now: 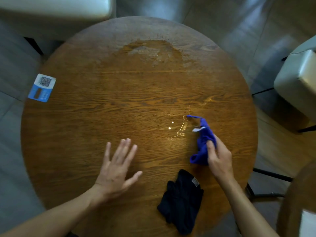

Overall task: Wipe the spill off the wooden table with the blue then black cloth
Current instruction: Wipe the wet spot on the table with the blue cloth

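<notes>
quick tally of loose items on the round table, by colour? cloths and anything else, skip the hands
Blue cloth: 1, held in the right hand
Black cloth: 1, lying loose near the front edge
Blue and white card: 1, at the left rim of the wooden table
Total: 3

Bunched blue cloth (202, 142) beside spill (179, 130); black cloth (181, 200) crumpled.

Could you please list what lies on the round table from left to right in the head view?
Blue and white card → left hand, spread flat → clear spill → blue cloth, held in the grip of the right hand.
</notes>
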